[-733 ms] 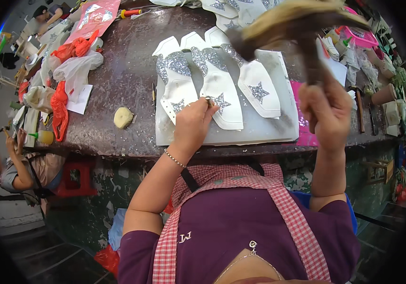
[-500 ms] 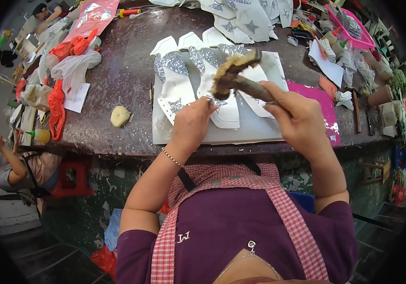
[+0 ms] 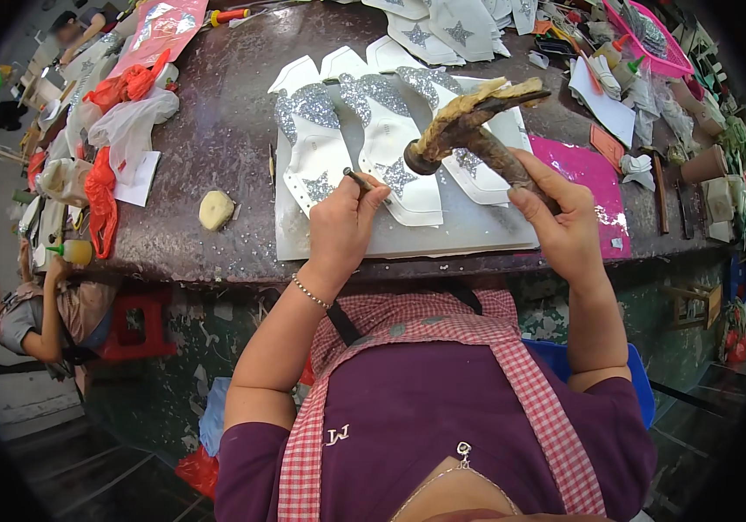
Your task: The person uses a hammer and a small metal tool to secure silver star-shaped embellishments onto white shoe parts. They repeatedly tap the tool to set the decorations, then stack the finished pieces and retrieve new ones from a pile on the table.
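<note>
My left hand [image 3: 342, 224] pinches a thin metal punch [image 3: 361, 180], its tip set on a silver star on a white shoe-upper piece [image 3: 403, 174]. Around it lie other white pieces with silver glitter patches [image 3: 312, 139], all on a pale cutting board [image 3: 451, 230]. Gripped in my right hand [image 3: 555, 217] is a worn hammer [image 3: 468, 130] with a wrapped handle; its round head hangs just above the punch, to its right.
A yellowish lump [image 3: 215, 210] sits on the dark worktable [image 3: 216, 113] left of the board. Red and white plastic bags [image 3: 120, 122] crowd the left side, a pink sheet [image 3: 586, 174] and tools the right. A person [image 3: 38, 304] sits low at left.
The hammer, raised high at first, swung down onto the punch and has now lifted slightly above it. My left hand stayed on the punch over the star.
</note>
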Motion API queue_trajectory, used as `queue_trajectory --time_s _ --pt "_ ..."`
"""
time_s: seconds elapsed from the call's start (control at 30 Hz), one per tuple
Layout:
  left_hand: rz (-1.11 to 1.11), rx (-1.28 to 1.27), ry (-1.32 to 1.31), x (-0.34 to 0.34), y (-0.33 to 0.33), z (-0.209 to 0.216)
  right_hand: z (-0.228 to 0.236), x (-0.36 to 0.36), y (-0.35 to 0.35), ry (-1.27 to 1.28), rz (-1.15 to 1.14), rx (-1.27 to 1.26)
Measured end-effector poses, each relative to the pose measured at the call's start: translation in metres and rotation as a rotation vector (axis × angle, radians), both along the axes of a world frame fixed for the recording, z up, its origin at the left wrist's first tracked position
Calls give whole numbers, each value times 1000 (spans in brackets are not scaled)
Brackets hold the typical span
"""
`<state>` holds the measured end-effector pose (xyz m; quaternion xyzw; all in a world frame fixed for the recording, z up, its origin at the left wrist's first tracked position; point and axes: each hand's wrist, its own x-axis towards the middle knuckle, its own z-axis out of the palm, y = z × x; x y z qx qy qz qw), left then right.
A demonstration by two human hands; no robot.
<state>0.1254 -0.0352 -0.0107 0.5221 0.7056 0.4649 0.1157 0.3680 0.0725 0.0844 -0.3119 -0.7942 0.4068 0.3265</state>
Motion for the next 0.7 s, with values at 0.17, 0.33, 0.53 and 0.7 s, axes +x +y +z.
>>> queue_trajectory --time_s 0.17,0.33,0.53,0.7 --pt "-56 -20 25 0 1 4 -1 -1 4 149 11 -118" --pt "-181 39 117 -3 5 8 39 -7 2 557 131 -83" --pt "-226 34 294 -2 10 12 24 -13 -2 -225 136 521" --pt "-47 -21 -135 4 6 0 16 -1 -3 17 21 192"
